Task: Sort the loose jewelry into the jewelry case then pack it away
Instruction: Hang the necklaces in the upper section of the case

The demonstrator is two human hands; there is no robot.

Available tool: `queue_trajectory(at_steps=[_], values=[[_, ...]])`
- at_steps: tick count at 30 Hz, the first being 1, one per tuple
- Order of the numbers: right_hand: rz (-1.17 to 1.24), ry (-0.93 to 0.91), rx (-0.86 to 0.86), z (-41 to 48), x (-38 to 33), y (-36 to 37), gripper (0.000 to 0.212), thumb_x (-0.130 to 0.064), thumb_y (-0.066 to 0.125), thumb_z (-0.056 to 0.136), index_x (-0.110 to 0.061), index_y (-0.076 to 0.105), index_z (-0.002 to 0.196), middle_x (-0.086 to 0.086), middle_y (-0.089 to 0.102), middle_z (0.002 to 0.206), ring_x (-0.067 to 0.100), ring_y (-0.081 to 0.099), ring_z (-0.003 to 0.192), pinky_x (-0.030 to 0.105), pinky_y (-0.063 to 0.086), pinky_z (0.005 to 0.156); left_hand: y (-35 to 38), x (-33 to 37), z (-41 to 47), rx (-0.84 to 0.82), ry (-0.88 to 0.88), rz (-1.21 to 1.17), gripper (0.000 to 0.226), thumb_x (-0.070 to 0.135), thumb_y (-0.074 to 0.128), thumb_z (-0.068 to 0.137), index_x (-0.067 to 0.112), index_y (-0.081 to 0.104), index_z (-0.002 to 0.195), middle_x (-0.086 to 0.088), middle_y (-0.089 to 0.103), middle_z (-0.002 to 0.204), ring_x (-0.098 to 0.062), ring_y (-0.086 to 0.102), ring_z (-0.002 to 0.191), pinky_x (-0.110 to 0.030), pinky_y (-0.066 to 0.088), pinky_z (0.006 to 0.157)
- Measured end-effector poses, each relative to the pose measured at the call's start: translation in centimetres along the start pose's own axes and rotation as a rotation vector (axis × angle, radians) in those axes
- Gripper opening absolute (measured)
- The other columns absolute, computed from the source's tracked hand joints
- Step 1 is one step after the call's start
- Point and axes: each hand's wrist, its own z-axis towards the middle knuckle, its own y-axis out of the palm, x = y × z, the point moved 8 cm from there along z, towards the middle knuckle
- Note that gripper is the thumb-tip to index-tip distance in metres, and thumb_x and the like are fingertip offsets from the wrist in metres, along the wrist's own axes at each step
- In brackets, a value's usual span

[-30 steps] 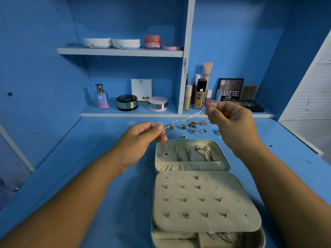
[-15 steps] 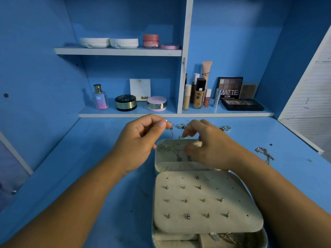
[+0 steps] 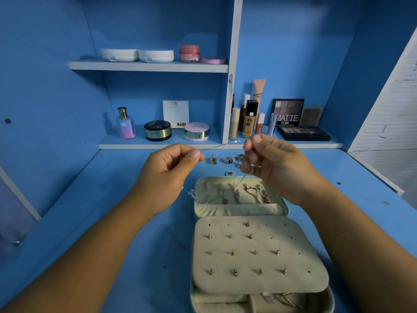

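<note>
**Metal chain (image 3: 214, 147) stretched over the case**

Left hand (image 3: 171, 170) pinches one end and right hand (image 3: 277, 168) pinches the other. The thin chain hangs between them above the open jewelry case (image 3: 239, 210) on the blue worktop (image 3: 361, 177). Loose rings (image 3: 228, 160) lie just behind it.

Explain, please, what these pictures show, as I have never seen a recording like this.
There is no machine here: a person works bare-handed, and every picture comes from one camera worn on their head, looking forward and down. The left hand and right hand each pinch a thin chain stretched between them above the open jewelry case. Its padded flap holds stud earrings; the far compartment holds necklaces. Loose rings lie on the blue desk behind the case, and cosmetics stand on the shelves.
</note>
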Motion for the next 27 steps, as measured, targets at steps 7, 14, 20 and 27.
queue_trajectory(at_steps=[7,14,20,27], values=[[-0.006,-0.032,0.394,-0.3,-0.8,-4.3,0.031,-0.022,0.040,0.102,-0.015,0.059,0.078,-0.003,0.036,0.059,0.012,0.039,0.055,0.026,0.042,0.063,-0.9,-1.1,0.5,0.041,-0.068,-0.019,0.022,0.018,0.053,0.097,0.022,0.067,0.080,0.009,0.046,0.052,-0.011,0.038,0.054,-0.024,0.041,0.060],[-0.244,-0.014,0.393,-0.4,-1.0,-4.3,0.030,-0.025,0.043,0.101,-0.017,0.062,0.079,-0.004,0.035,0.058,0.013,0.037,0.058,0.025,0.041,0.063,-1.5,-2.3,1.0,0.105,-0.176,-0.333,0.019,0.016,0.058,0.095,0.015,0.064,0.076,0.009,0.058,0.061,-0.010,0.054,0.063,-0.038,0.049,0.083],[-0.291,-0.133,0.330,-0.5,-2.2,-3.2,0.030,-0.023,0.044,0.101,-0.016,0.064,0.081,-0.010,0.037,0.052,0.012,0.040,0.056,0.025,0.041,0.062,-0.6,-1.7,0.2,-0.059,-0.020,0.411,0.028,0.058,0.076,0.063,0.036,0.070,0.079,0.010,0.029,0.042,-0.006,0.030,0.043,-0.014,0.031,0.046],[-0.322,-0.158,0.338,-0.6,-2.6,-3.4,0.029,-0.025,0.044,0.100,-0.016,0.066,0.083,-0.010,0.040,0.052,0.012,0.041,0.056,0.026,0.042,0.063,0.0,-1.9,0.2,-0.172,-0.045,0.413,0.018,0.047,0.067,0.080,0.031,0.073,0.072,0.012,0.039,0.049,-0.007,0.038,0.046,-0.014,0.033,0.053]])
